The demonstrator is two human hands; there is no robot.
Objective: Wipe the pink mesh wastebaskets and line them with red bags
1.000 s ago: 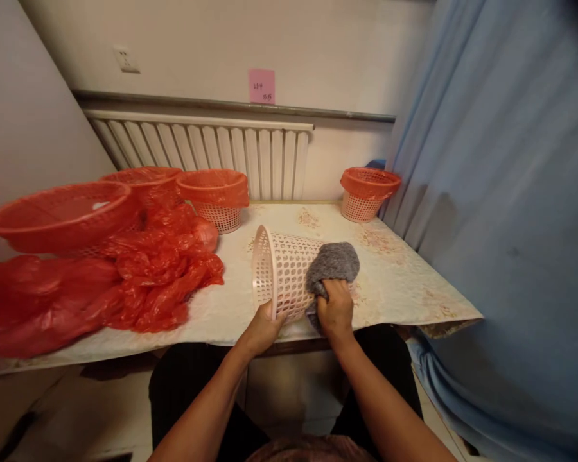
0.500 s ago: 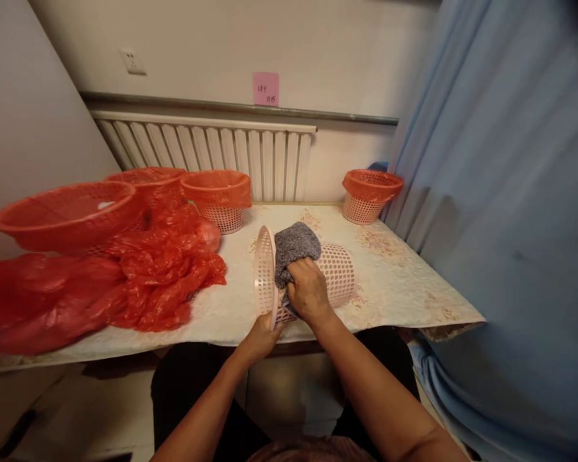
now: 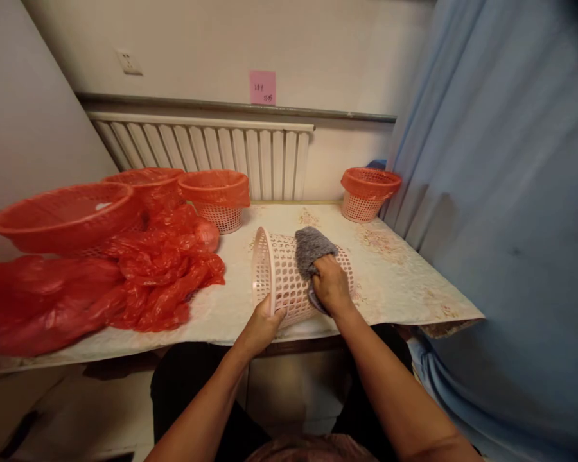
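A pale pink perforated plastic basket (image 3: 289, 276) lies on its side on the table, its open mouth facing left. My left hand (image 3: 262, 326) grips the near lower part of its rim, with the thumb on the outer wall. Bunched in my right hand (image 3: 332, 283) is a grey cloth (image 3: 313, 249), pressed against the outside of the basket toward its base. The cloth drapes over the upper side of the wall, and its lower end hangs below my fingers.
Crumpled red plastic bags (image 3: 158, 276) heap on the left of the table (image 3: 395, 276). Behind them stand several baskets lined with red bags, one of them this basket (image 3: 224, 215). Another lined basket (image 3: 363, 205) is at the back right, beside a blue curtain (image 3: 501, 192). A radiator (image 3: 250, 157) lines the wall.
My right hand has slid the grey cloth rightward along the basket, from near the rim toward the base. My left hand stays on the rim.
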